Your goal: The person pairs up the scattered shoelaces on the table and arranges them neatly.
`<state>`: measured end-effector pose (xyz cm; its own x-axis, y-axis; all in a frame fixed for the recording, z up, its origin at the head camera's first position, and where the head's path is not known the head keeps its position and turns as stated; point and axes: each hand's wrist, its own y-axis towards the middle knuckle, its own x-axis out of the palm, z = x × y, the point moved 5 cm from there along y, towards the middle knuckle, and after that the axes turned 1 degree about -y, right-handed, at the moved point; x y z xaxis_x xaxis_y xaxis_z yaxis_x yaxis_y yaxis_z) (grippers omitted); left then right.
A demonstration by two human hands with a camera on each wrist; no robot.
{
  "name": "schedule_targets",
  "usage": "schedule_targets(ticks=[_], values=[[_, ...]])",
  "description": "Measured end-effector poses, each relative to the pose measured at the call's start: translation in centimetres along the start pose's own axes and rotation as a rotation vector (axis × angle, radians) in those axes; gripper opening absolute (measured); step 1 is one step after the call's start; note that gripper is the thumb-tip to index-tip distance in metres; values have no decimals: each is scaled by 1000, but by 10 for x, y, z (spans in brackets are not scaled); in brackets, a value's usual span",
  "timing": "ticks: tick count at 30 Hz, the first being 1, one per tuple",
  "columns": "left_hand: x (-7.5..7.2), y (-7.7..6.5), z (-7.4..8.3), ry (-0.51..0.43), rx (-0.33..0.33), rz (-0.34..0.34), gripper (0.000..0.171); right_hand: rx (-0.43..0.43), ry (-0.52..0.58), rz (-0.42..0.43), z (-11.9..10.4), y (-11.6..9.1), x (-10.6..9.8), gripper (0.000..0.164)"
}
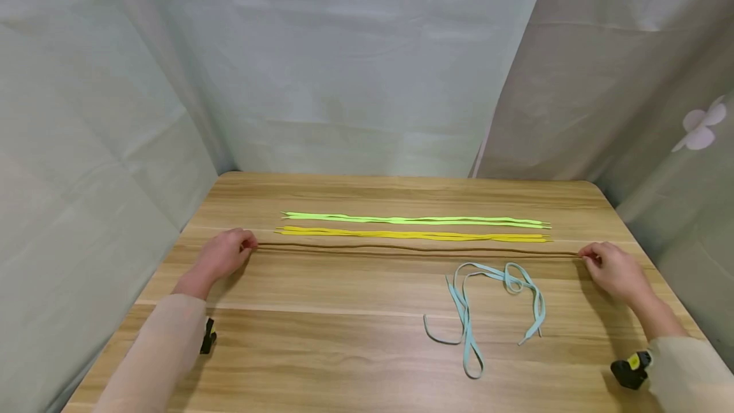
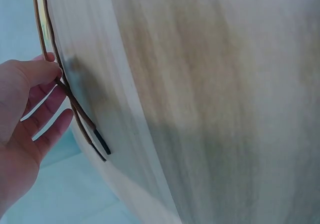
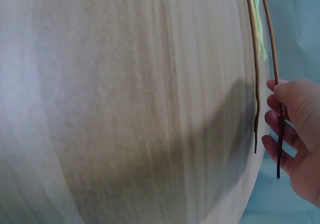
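Note:
A pair of brown shoelaces (image 1: 413, 248) stretches across the table between both hands. At the left end my left hand (image 1: 226, 252) pinches brown lace between thumb and fingers; two dark lace tips (image 2: 102, 142) extend past the grip in the left wrist view. Far to the right, my right hand (image 1: 616, 271) pinches one brown lace (image 3: 272, 48) near its end, its dark tip hanging below the fingers. The other brown lace end (image 3: 257, 103) lies beside that hand, apart from the fingers. Whether the left fingers hold both strands I cannot tell.
Yellow shoelaces (image 1: 401, 234) lie straight just behind the brown ones, with bright green shoelaces (image 1: 344, 217) parallel behind those. Light blue shoelaces (image 1: 469, 330) lie in loose loops nearer the front. Cloth curtains (image 1: 344, 81) surround the wooden table (image 1: 287, 349).

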<state>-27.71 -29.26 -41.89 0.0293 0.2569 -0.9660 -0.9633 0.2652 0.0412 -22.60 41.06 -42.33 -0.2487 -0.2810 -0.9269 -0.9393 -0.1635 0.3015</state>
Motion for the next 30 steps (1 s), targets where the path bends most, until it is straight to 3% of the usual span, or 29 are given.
schedule_targets(ticks=[9, 24, 30], values=[[2, 1, -8, 2, -34, -4, 9, 9, -3, 15, 2, -1, 6, 11], [4, 3, -12, -10, -89, 9, 4, 110, -11, -33, 6, 0, 13, 7], [3, 5, -14, -14, -128, -3, 5, 92, -17, 13, 6, 1, 11, 6]])
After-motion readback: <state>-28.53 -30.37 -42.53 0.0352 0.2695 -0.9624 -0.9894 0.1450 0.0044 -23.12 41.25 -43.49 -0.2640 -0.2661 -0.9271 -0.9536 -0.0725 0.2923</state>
